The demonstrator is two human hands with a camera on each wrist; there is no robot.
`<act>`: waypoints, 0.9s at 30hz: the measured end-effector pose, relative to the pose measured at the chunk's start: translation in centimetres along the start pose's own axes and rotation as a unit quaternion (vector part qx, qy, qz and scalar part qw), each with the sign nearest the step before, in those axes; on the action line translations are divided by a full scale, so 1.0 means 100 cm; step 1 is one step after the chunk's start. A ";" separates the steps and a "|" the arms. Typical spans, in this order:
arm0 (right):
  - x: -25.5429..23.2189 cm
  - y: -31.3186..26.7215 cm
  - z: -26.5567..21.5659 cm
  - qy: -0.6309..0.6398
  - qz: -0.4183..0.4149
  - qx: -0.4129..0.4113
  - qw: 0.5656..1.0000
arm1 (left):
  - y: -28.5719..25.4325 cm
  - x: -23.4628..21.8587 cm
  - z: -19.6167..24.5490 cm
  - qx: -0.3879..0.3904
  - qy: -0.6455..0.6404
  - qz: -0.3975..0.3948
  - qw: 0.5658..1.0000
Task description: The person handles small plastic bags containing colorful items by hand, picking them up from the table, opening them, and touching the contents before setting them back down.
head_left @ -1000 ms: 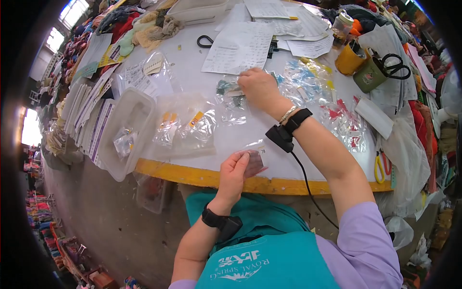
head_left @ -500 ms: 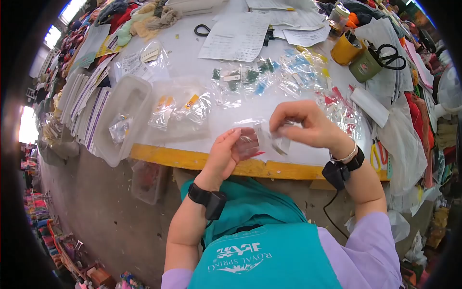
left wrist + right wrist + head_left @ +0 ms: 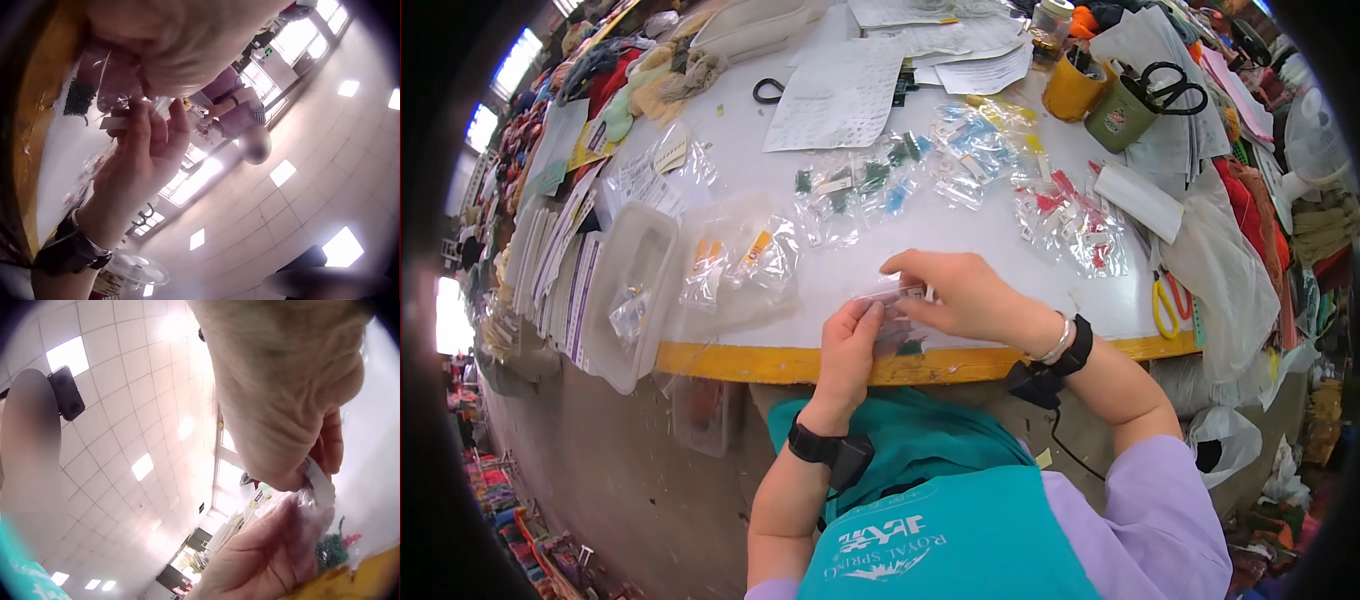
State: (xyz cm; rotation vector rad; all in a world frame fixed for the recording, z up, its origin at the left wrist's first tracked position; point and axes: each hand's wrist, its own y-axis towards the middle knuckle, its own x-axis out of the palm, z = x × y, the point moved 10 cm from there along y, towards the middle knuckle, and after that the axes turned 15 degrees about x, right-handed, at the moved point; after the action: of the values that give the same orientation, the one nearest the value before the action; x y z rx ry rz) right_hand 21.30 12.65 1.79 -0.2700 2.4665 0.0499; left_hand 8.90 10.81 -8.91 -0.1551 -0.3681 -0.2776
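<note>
At the table's front edge, my left hand (image 3: 847, 350) pinches small clear plastic bags (image 3: 888, 325) between thumb and fingers. My right hand (image 3: 975, 297) meets it from the right, its thumb and fingers pinching the top of the bags. In the left wrist view, a white label (image 3: 114, 123) shows at the right fingertips, and a tuft of dark green yarn (image 3: 79, 99) hangs below in the plastic. The right wrist view shows this green yarn (image 3: 331, 551) beside a bit of red (image 3: 352, 539), low by the left palm.
Beyond the hands lie bags of green yarn (image 3: 840, 190), blue yarn (image 3: 970, 150) and red yarn (image 3: 1065, 210). A plastic tub (image 3: 635, 300) and bags with orange labels (image 3: 745, 260) are at left. Yellow-handled scissors (image 3: 1165, 305), a green can (image 3: 1115, 115) and a white roll (image 3: 1140, 200) stand right.
My right hand has come back from the green yarn bags with a small bag and now meets my left hand, which keeps hold of its bag. The green tuft now shows beneath the hands.
</note>
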 end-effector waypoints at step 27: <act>-0.122 0.000 0.071 0.162 0.185 0.196 0.949 | 0.002 -0.009 0.023 0.107 -0.054 0.097 0.988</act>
State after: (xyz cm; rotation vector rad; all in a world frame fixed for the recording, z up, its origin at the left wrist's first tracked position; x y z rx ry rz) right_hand 34.99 15.63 3.64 0.3882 2.7462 -0.3489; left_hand 7.38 11.65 -7.17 0.0059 -0.4839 -0.0362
